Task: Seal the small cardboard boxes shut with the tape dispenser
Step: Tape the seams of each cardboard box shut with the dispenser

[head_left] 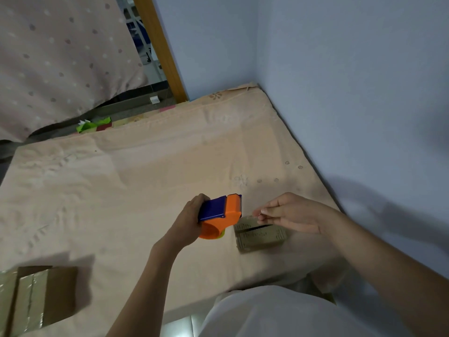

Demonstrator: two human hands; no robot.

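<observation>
Tape is being pulled out, it seems, so the pulling step looks to be in hand. The tape dispenser [220, 216], orange and blue, is held up over the mattress [121, 190], near the middle of the scene. It is gripped from the left by the left hand [190, 215], with the fingers wrapped round its blue part. Its mouth is pointed to the right, toward the small cardboard box [261, 233], and its long side runs left to right.

Just right of the mouth, the right hand [289, 214] is held with thumb and fingertips pressed together, as if a tape end is pinched. The tape itself is too thin to be seen.

The box is lying flat just below that hand. Its long side also runs left to right, and a dark slit is seen along its top, so it is judged not yet sealed. Next, the tape needs to be laid along that slit and pressed down.

At the near left, a bigger box [36, 297] with shiny tape is seen, well apart.
</observation>
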